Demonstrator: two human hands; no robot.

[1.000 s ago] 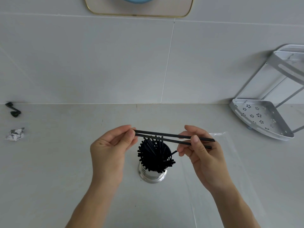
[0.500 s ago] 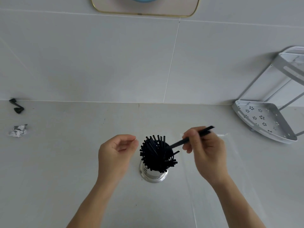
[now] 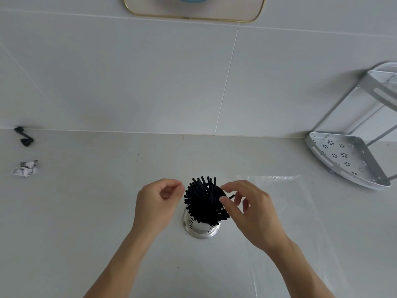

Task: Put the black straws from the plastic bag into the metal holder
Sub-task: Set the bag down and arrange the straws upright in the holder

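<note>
Black straws (image 3: 204,201) stand bunched in the metal holder (image 3: 202,227) on the counter (flat plastic bag (image 3: 290,211) at right). Both hands flank it, left hand (image 3: 158,203) loosely curled and empty, right hand (image 3: 250,209) with fingers spread at the straw tips.

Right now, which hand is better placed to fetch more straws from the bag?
Right. The right hand hangs beside the holder, directly over the bag's near edge. The left hand is on the holder's far side. Whether straws remain in it I cannot tell.
</note>
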